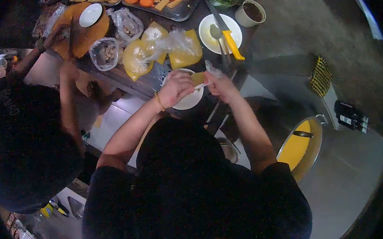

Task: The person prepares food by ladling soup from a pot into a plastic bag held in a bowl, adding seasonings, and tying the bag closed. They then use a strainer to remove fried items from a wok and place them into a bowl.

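My left hand point(176, 88) and my right hand point(220, 86) are both closed on a small see-through plastic bag of yellow filling point(198, 78). The bag's loose end sticks up past my right fingers. Directly beneath is a white bowl point(188, 103), partly covered by my hands, so its contents are hard to see. Just beyond my left hand, tied bags of yellow liquid point(137, 59) lie on the dark table. Past my right hand, a white plate point(209, 33) bears a spoon point(215, 31) and a yellow-handled knife point(234, 46).
At my left, a co-worker's hand point(52, 39) is at a round wooden board point(99, 34). Bagged pieces point(105, 54) and a tray of orange and yellow foods point(164, 4) stand further back. A large pot of yellow liquid point(299, 144) is at right.
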The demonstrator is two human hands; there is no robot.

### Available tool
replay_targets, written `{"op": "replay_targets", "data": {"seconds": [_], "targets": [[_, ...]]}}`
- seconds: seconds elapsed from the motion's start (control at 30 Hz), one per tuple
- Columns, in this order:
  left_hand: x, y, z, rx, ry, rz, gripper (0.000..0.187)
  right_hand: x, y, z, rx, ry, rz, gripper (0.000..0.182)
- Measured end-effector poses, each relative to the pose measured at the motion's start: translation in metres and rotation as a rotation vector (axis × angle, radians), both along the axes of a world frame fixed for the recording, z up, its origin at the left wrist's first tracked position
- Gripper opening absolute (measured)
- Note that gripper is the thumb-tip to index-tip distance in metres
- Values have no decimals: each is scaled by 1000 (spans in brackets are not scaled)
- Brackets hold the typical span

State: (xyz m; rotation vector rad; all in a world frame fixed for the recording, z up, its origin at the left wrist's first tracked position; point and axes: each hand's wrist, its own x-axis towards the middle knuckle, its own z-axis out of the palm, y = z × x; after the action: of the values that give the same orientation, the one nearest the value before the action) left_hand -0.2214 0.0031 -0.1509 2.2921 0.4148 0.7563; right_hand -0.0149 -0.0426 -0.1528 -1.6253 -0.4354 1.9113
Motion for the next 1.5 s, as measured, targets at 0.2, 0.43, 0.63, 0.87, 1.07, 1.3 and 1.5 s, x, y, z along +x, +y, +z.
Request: {"op": "replay_targets", "data": {"seconds": [0.2, 0.43, 0.63, 0.87, 1.07, 1.3, 1.5], "targets": [[-4, -5, -14, 405, 345, -113, 16, -56, 95, -35, 532, -590, 1117, 16], [-9, -44, 2, -337, 260, 482, 21, -44, 27, 13, 647, -597, 514, 37], [20, -76, -18, -1555, -442, 763, 48, -104, -51, 13, 63, 51, -124, 26], [-12, -51, -19, -1460, -516, 491, 48, -36, -35, 1, 95, 252, 35, 15], [-18, -13, 57, -314, 76, 149, 33, -30, -9, 116, 1069, -982, 874, 24], [-14, 16, 82, -378, 19, -23, 33, -16, 38, 124, 1256, -728, 954, 27], [-12, 46, 84, -752, -155, 61, 35, -29, 65, 95, 1447, -858, 532, 23]]}}
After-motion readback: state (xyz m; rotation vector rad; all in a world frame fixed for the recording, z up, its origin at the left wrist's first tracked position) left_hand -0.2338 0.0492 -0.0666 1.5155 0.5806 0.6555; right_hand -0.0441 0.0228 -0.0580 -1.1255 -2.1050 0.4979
